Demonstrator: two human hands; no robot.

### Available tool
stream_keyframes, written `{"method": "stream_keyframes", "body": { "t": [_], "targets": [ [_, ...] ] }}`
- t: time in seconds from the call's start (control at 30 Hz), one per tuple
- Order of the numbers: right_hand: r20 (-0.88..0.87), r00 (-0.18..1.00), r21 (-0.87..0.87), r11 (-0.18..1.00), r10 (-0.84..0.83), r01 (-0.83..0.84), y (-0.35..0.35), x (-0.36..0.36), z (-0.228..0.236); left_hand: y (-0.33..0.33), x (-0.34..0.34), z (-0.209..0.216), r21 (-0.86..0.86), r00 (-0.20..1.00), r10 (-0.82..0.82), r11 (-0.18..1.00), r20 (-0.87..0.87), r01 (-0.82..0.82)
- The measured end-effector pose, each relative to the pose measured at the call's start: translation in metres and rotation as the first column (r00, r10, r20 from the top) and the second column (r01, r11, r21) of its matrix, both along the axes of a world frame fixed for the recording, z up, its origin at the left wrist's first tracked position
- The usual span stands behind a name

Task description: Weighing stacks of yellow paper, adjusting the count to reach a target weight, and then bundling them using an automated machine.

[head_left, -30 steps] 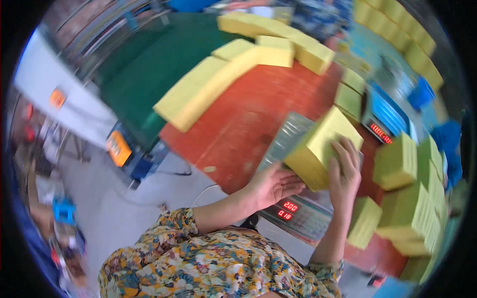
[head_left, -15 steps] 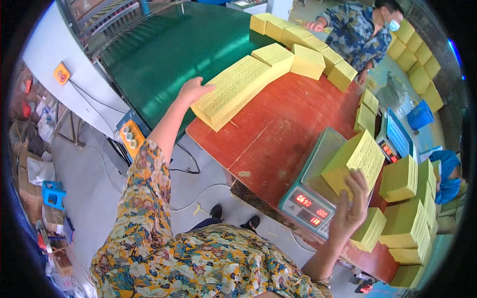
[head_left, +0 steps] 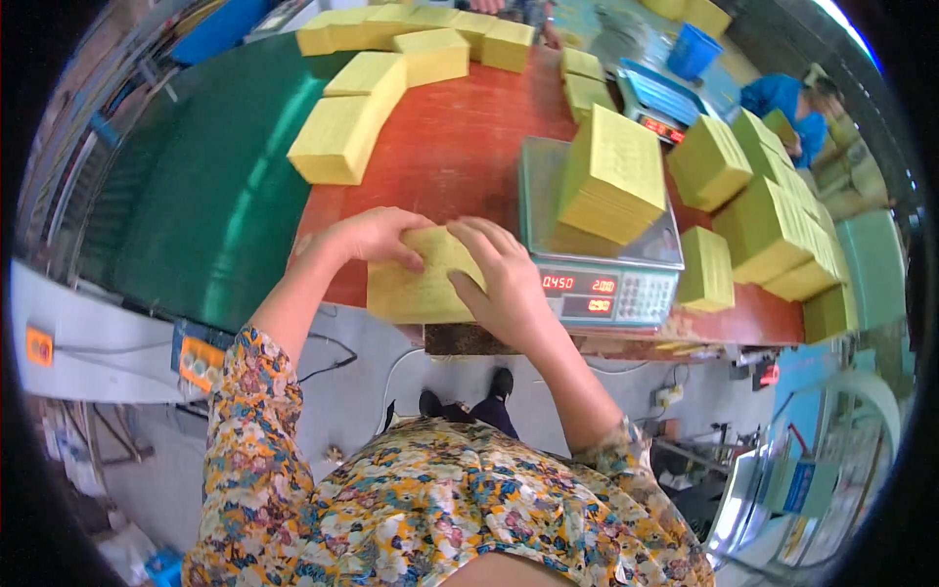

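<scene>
Both of my hands are at a stack of yellow paper (head_left: 421,291) at the near edge of the red table. My left hand (head_left: 377,238) grips its far left part, with the thumb over the top. Curled over its right side is my right hand (head_left: 501,282), fingers a little blurred. Just to the right, a digital scale (head_left: 602,293) with lit red digits carries a taller yellow paper block (head_left: 614,176), which neither hand touches. Farther off, another yellow stack (head_left: 337,137) lies along the table's left side.
A green surface (head_left: 186,186) adjoins the red table (head_left: 455,147) on the left. Several yellow stacks (head_left: 768,230) crowd the right end. Beyond the scale are a second scale (head_left: 665,103) and a blue bucket (head_left: 693,51). A person in blue (head_left: 787,108) is at far right.
My left hand has come from the row's near end to the table's near edge with a stack. My right hand has left the block on the scale and joined it. The view has turned right.
</scene>
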State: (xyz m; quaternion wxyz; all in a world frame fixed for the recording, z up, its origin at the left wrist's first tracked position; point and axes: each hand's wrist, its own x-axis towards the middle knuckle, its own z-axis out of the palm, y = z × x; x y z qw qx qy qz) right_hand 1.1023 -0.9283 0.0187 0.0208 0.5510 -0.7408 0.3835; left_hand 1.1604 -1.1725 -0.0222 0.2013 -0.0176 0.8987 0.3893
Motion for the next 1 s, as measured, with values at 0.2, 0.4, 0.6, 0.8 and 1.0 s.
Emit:
{"method": "stream_keyframes", "body": {
  "t": [0.2, 0.4, 0.6, 0.8, 1.0],
  "targets": [
    [0.098, 0.988, 0.404, 0.912, -0.116, 0.067, -0.021, -0.05, -0.059, 0.045, 0.033, -0.007, -0.159, 0.697, 0.254, 0.869, -0.671, -0.469],
    [0.15, 0.968, 0.434, 0.893, -0.201, 0.118, 0.01, -0.029, -0.05, 0.136, 0.144, -0.089, 0.728, 0.124, 0.972, -0.062, 0.199, -0.683],
    [0.182, 0.972, 0.515, 0.856, -0.15, 0.036, 0.009, -0.004, -0.058, 0.164, 0.134, -0.094, 0.806, 0.336, 0.759, -0.4, 0.558, -0.436],
    [0.318, 0.925, 0.439, 0.897, -0.206, 0.049, 0.031, -0.005, -0.063, 0.176, 0.117, -0.074, 0.863, 0.335, 0.821, -0.329, 0.462, -0.384],
    [0.499, 0.854, 0.315, 0.949, -0.148, -0.019, 0.056, -0.01, -0.074, 0.17, 0.119, -0.067, 0.891, 0.404, 0.864, -0.102, 0.3, -0.442]
  ]
}}
